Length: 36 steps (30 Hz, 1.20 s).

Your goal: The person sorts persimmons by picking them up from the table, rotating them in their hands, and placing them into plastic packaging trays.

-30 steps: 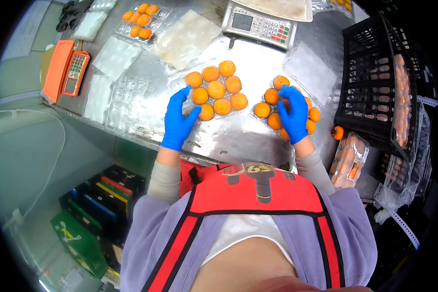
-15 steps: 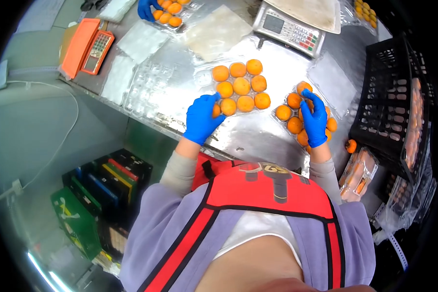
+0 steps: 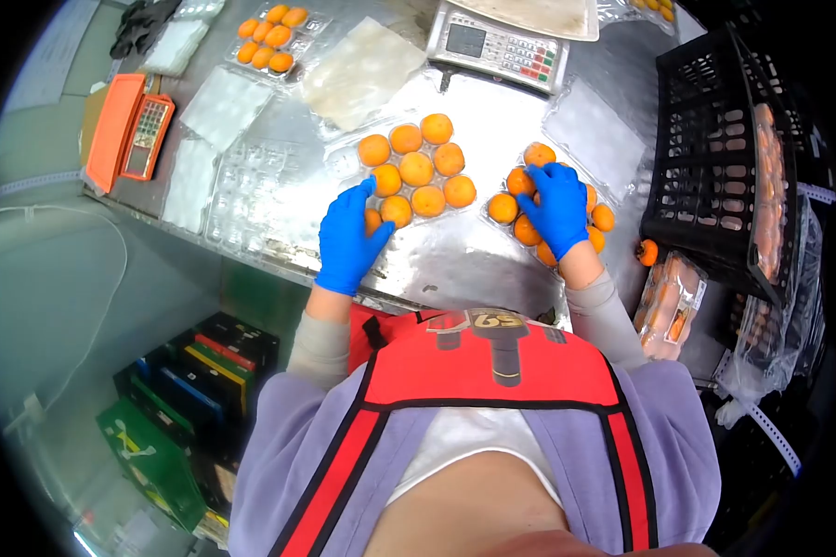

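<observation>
My left hand [image 3: 348, 239], in a blue glove, is at the near-left corner of a clear plastic tray [image 3: 351, 156] of orange persimmons [image 3: 416, 168]. Its thumb and fingers curl round a corner persimmon [image 3: 372, 221], which it partly hides. To the right, my blue-gloved right hand [image 3: 559, 212] lies over a second clear tray [image 3: 489, 215] of persimmons. Finger and thumb close about one persimmon [image 3: 520, 181] there, and the palm hides several others.
A scale [image 3: 502, 51] stands at the back. Beyond my left hand are plastic sheets [image 3: 225, 107], an orange scale [image 3: 125, 135] and another persimmon tray [image 3: 271, 39]. A black crate [image 3: 701, 158] stands at right, near a loose persimmon [image 3: 647, 252] and a wrapped pack [image 3: 669, 306].
The view has shifted, so the table contents appear further left. My right hand has moved slightly leftward over its tray. Another person's blue-gloved hand has left the far tray.
</observation>
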Each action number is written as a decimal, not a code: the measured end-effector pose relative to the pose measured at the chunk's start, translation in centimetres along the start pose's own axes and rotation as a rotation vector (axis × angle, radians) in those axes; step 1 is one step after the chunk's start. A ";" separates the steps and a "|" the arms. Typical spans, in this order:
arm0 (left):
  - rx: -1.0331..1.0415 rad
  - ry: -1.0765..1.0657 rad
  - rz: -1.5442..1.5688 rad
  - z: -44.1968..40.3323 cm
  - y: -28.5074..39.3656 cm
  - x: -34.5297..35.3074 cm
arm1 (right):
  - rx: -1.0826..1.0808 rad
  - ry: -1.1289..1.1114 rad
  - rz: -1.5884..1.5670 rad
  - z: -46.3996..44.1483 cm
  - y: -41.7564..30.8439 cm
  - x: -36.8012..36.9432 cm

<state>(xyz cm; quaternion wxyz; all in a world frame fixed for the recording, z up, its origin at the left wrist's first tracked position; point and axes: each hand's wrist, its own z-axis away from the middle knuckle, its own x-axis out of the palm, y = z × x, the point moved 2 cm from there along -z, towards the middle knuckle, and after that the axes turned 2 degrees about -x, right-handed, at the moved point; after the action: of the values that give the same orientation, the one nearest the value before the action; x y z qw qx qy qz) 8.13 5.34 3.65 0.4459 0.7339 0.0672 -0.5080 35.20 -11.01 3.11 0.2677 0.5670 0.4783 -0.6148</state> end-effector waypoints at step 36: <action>-0.445 -0.541 1.957 -3.6 10.0 1.8 | -0.237 0.066 -1.031 -1.0 -8.4 -7.2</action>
<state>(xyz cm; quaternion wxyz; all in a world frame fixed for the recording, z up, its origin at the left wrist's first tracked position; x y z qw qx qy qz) 16.96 1.34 8.31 0.7889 0.2302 -0.5677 -0.0476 29.89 -8.29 12.49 -0.0222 0.2433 0.7694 -0.5902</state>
